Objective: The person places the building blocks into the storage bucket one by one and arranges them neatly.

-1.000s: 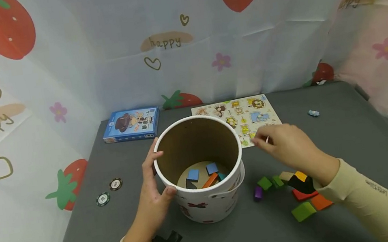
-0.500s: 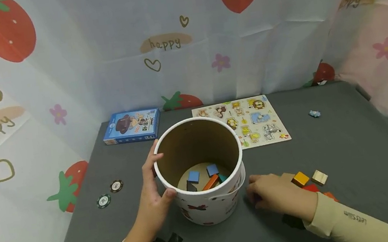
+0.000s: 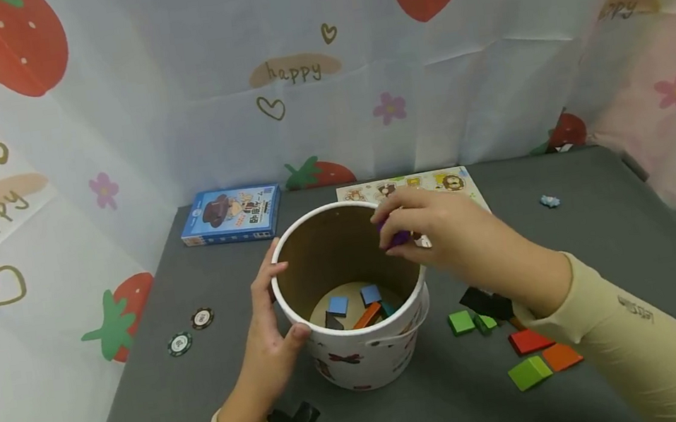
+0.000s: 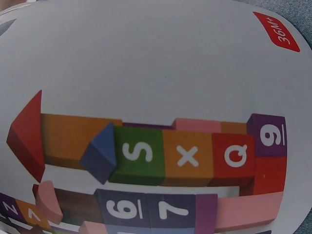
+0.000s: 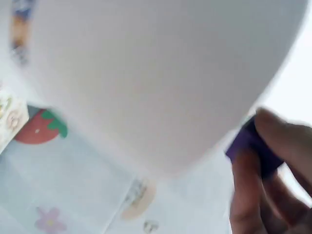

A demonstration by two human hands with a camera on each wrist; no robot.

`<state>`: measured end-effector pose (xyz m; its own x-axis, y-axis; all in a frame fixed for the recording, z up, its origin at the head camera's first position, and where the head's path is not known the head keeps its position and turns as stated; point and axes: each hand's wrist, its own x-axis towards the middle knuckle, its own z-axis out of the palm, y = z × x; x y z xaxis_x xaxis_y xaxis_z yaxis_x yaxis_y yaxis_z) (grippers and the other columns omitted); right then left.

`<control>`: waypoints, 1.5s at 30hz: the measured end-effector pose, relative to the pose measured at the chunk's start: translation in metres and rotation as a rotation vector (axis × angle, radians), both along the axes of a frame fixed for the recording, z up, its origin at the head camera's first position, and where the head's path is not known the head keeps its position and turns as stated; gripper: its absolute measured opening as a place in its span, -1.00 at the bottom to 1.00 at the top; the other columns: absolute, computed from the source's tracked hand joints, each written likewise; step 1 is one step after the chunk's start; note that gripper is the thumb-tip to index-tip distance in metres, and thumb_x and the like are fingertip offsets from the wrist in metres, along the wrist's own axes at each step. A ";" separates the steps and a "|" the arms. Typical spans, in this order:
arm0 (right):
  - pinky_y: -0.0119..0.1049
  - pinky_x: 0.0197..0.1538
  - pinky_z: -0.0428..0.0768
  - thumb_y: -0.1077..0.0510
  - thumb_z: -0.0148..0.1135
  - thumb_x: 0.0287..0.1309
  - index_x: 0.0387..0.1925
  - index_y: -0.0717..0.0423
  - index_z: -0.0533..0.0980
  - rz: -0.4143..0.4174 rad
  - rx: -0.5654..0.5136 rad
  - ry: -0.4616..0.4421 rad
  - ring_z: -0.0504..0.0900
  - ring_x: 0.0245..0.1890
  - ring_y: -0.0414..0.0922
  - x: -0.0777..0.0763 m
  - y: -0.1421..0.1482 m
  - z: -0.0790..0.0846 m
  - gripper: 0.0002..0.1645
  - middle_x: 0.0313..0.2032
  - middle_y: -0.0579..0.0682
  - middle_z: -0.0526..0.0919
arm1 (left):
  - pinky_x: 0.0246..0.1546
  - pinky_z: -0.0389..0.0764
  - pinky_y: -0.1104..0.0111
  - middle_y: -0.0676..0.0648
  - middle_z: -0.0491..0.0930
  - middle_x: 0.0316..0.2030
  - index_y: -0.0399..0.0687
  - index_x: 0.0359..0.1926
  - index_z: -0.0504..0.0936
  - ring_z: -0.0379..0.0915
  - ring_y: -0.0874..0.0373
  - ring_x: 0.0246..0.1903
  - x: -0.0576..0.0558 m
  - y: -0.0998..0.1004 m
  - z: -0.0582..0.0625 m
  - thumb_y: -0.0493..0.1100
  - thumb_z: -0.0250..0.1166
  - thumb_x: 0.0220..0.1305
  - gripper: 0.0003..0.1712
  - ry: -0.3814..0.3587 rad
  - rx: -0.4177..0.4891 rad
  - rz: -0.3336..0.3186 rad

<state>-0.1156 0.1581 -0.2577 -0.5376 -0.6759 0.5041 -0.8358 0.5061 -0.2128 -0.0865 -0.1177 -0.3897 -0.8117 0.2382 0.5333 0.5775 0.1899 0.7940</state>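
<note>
A white bucket [image 3: 357, 358] with printed pictures stands upright on the grey table. My left hand [image 3: 271, 334] grips its rim on the left, with the thumb on the near side and fingers curled over the edge. My right hand [image 3: 430, 227] pinches a purple block [image 3: 398, 237] over the right part of the bucket's opening. In the right wrist view, the purple block [image 5: 256, 146] sits between thumb and fingers beside the bucket wall [image 5: 161, 87]. On the bucket floor lie several blocks, including a blue block [image 3: 338, 306] and an orange block [image 3: 367, 315].
Right of the bucket lie a green block [image 3: 461, 323], a red block [image 3: 529, 340], an orange block [image 3: 562, 356] and a light green block [image 3: 530, 373]. Behind are a blue box [image 3: 232, 215] and an animal puzzle board [image 3: 452, 181]. Poker chips [image 3: 179, 344] lie left; a small blue figure [image 3: 550, 201] right.
My right hand went down to the table right of the bucket, then rose to the rim with the purple block, which earlier lay on the table. My left hand stays on the rim.
</note>
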 end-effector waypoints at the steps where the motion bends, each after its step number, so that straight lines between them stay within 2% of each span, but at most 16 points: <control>1: -0.37 -0.23 0.57 0.29 0.47 -0.06 -0.36 0.03 0.61 0.021 0.043 -0.027 0.61 -0.21 -0.22 -0.001 -0.007 0.001 -0.79 -0.07 -0.09 0.55 | 0.09 0.15 -0.30 -0.02 -0.21 0.50 -0.05 0.40 0.03 -0.21 0.00 0.42 -0.001 0.001 0.000 0.50 0.03 0.16 0.02 -0.001 -0.005 0.000; 4: -0.37 -0.12 0.55 0.22 0.40 0.07 -0.27 0.04 0.66 0.034 0.184 -0.145 0.62 -0.14 -0.19 -0.003 -0.024 0.000 -0.85 0.02 -0.07 0.54 | 0.09 0.17 -0.29 -0.02 -0.22 0.50 -0.01 0.41 0.02 -0.19 0.00 0.42 -0.003 0.003 0.001 0.51 0.01 0.16 0.01 -0.006 -0.019 -0.005; 9: -0.24 0.01 0.53 0.02 0.22 0.27 -0.06 0.05 0.65 0.022 0.375 -0.337 0.60 0.01 -0.15 -0.009 -0.037 -0.006 -0.70 0.10 -0.04 0.58 | 0.07 0.22 -0.26 -0.02 -0.23 0.50 -0.04 0.41 0.02 -0.10 -0.01 0.39 -0.006 0.006 0.002 0.51 0.01 0.16 0.02 -0.010 -0.036 -0.019; 11: -0.24 0.00 0.53 -0.01 0.19 0.29 -0.06 0.04 0.65 0.029 0.368 -0.332 0.61 -0.02 -0.17 -0.010 -0.035 -0.008 -0.69 0.04 -0.05 0.62 | 0.06 0.23 -0.26 0.00 -0.23 0.50 -0.06 0.40 0.02 -0.07 -0.01 0.37 -0.006 0.007 0.002 0.51 0.01 0.15 0.04 -0.013 -0.037 -0.023; 13: -0.26 -0.06 0.54 -0.01 0.20 0.28 -0.13 0.00 0.67 0.011 0.290 -0.251 0.62 -0.10 -0.21 -0.011 -0.030 -0.009 -0.74 -0.07 -0.12 0.66 | 0.05 0.24 -0.27 -0.01 -0.23 0.50 -0.08 0.40 0.02 -0.07 -0.01 0.37 -0.006 0.007 0.003 0.51 0.02 0.15 0.05 -0.018 -0.037 -0.026; 15: -0.28 -0.18 0.55 0.01 0.23 0.26 -0.19 -0.03 0.66 -0.055 0.168 -0.141 0.61 -0.23 -0.24 -0.011 -0.021 -0.008 -0.81 -0.19 -0.17 0.65 | 0.05 0.24 -0.27 -0.01 -0.23 0.50 -0.09 0.40 0.02 -0.07 -0.01 0.37 -0.005 0.006 0.004 0.51 0.03 0.14 0.05 -0.021 -0.034 -0.030; 18: -0.28 -0.32 0.51 0.02 0.23 0.26 -0.27 -0.06 0.64 -0.233 0.022 -0.042 0.55 -0.39 -0.24 -0.016 0.000 -0.004 -0.87 -0.34 -0.19 0.61 | 0.04 0.26 -0.27 0.00 -0.23 0.50 -0.08 0.40 0.02 -0.10 -0.01 0.38 -0.005 0.005 0.006 0.52 0.03 0.14 0.05 -0.021 -0.037 -0.028; 21: -0.23 -0.38 0.48 0.01 0.19 0.29 -0.27 -0.06 0.62 -0.418 0.006 -0.119 0.54 -0.44 -0.21 -0.027 0.022 -0.004 -0.85 -0.40 -0.17 0.61 | 0.04 0.26 -0.27 0.02 -0.23 0.50 -0.05 0.40 0.02 -0.13 -0.01 0.39 -0.007 0.002 0.007 0.52 0.03 0.14 0.05 -0.014 -0.045 -0.023; 24: -0.20 -0.41 0.48 0.03 0.19 0.29 -0.21 -0.04 0.63 -0.477 0.174 -0.271 0.55 -0.46 -0.19 -0.039 0.041 -0.019 -0.84 -0.37 -0.13 0.64 | 0.03 0.28 -0.26 0.03 -0.23 0.50 0.01 0.41 0.01 -0.13 -0.01 0.39 -0.008 -0.001 0.008 0.52 0.02 0.14 0.03 -0.009 -0.059 -0.018; 26: -0.19 -0.39 0.50 0.05 0.24 0.25 -0.13 -0.02 0.62 -0.441 0.337 -0.388 0.55 -0.43 -0.18 -0.040 0.050 -0.038 -0.80 -0.32 -0.11 0.65 | 0.03 0.27 -0.26 0.04 -0.23 0.50 0.06 0.41 0.01 -0.13 -0.01 0.39 -0.009 -0.003 0.008 0.53 0.02 0.14 0.01 -0.008 -0.071 -0.019; 28: -0.18 -0.36 0.53 0.04 0.32 0.17 -0.08 0.00 0.60 -0.354 0.484 -0.466 0.58 -0.38 -0.17 -0.036 0.055 -0.064 -0.71 -0.27 -0.10 0.64 | 0.04 0.26 -0.26 0.03 -0.23 0.50 0.10 0.41 0.01 -0.13 -0.01 0.39 -0.009 -0.004 0.008 0.53 0.01 0.13 0.00 -0.008 -0.078 -0.024; 30: -0.17 -0.36 0.52 0.04 0.40 0.07 -0.06 -0.01 0.58 -0.295 0.566 -0.527 0.56 -0.39 -0.16 -0.028 0.056 -0.091 -0.63 -0.27 -0.09 0.61 | 0.05 0.25 -0.26 0.03 -0.23 0.50 0.11 0.42 0.01 -0.13 -0.01 0.40 -0.009 -0.005 0.008 0.53 0.02 0.12 0.00 -0.007 -0.083 -0.027; 33: -0.15 -0.41 0.50 0.07 0.52 -0.12 -0.09 0.00 0.57 -0.241 0.578 -0.525 0.53 -0.45 -0.13 -0.015 0.056 -0.124 -0.51 -0.30 -0.09 0.54 | 0.06 0.24 -0.26 0.02 -0.24 0.50 0.11 0.42 0.00 -0.14 0.00 0.40 -0.009 -0.006 0.009 0.54 0.02 0.12 0.01 -0.009 -0.088 -0.031; 36: -0.17 -0.44 0.47 0.10 0.59 -0.26 -0.17 -0.03 0.58 -0.237 0.521 -0.492 0.47 -0.50 -0.18 -0.009 0.056 -0.144 -0.50 -0.35 -0.12 0.47 | 0.06 0.25 -0.26 0.02 -0.24 0.50 0.08 0.42 0.00 -0.14 0.00 0.40 -0.009 -0.006 0.009 0.54 0.01 0.11 0.03 -0.010 -0.089 -0.030; 41: -0.22 -0.40 0.46 0.13 0.58 -0.23 -0.31 -0.12 0.58 -0.223 0.440 -0.472 0.45 -0.47 -0.24 -0.010 0.057 -0.152 -0.61 -0.36 -0.21 0.45 | 0.03 0.28 -0.25 0.00 -0.23 0.50 -0.01 0.41 0.01 -0.11 -0.02 0.39 -0.009 -0.006 0.007 0.54 0.01 0.12 0.05 -0.004 -0.073 -0.027; 45: -0.29 -0.43 0.43 0.12 0.47 -0.04 -0.18 -0.10 0.60 -0.283 0.334 -0.415 0.46 -0.47 -0.27 -0.015 0.055 -0.124 -0.68 -0.26 -0.17 0.51 | 0.02 0.29 -0.25 0.01 -0.23 0.50 -0.04 0.41 0.02 -0.08 -0.03 0.38 -0.009 -0.005 0.005 0.53 0.02 0.12 0.06 -0.001 -0.064 -0.031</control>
<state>-0.1306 0.2134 -0.3819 -0.8259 -0.5638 -0.0015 -0.5403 0.7923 -0.2834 -0.0955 -0.1232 -0.3848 -0.8039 0.2966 0.5156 0.5832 0.2229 0.7811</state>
